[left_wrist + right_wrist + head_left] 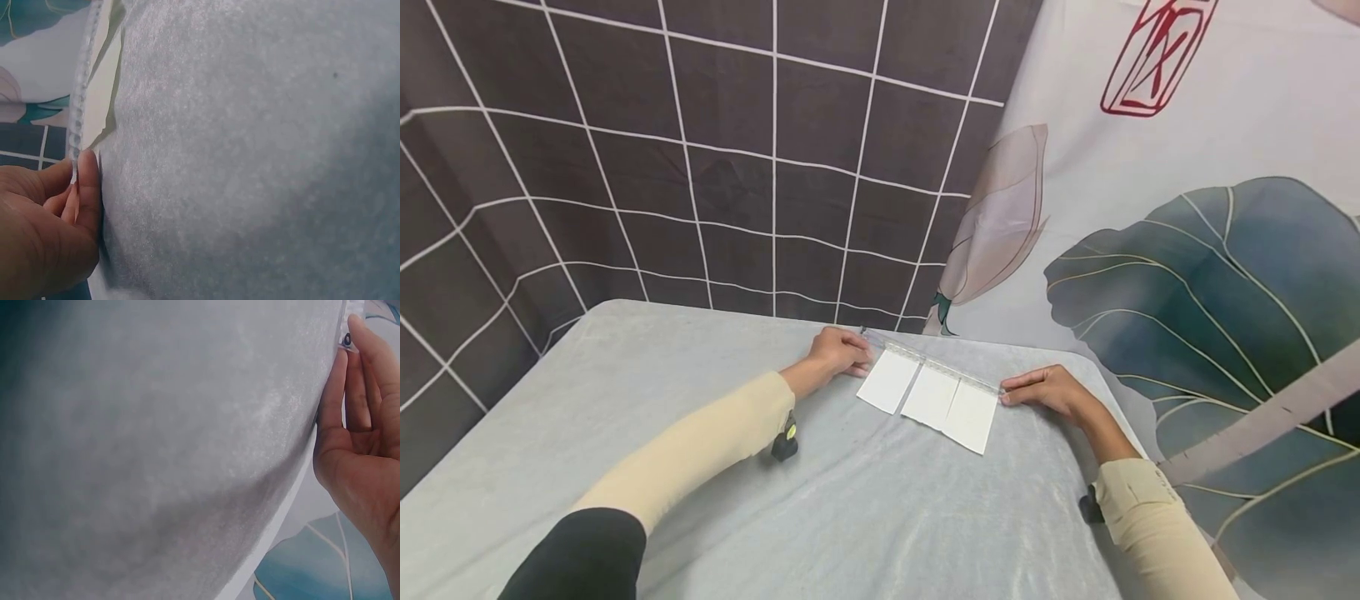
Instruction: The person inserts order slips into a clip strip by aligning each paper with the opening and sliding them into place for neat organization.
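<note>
A narrow clear plastic strip (pixel 961 375) runs slantwise between the hands, with a row of round shapes along it in the left wrist view. Three white paper pieces (pixel 931 396) hang from its near edge; two adjoin and the left one stands apart. Thumb and fingers of my left hand (pixel 837 352) pinch the strip near its left end. My right hand (pixel 1051 390) pinches the other end between thumb and fingertips; a small dark ring-shaped mark shows there in the right wrist view. Whether the papers are attached or tucked in I cannot tell.
A light grey cloth (pixel 760 533) covers the table under both hands. Behind it hangs a dark curtain (pixel 730 183) with white grid lines. On the right is a white hanging (pixel 1075 167) printed with large leaves and a red seal mark.
</note>
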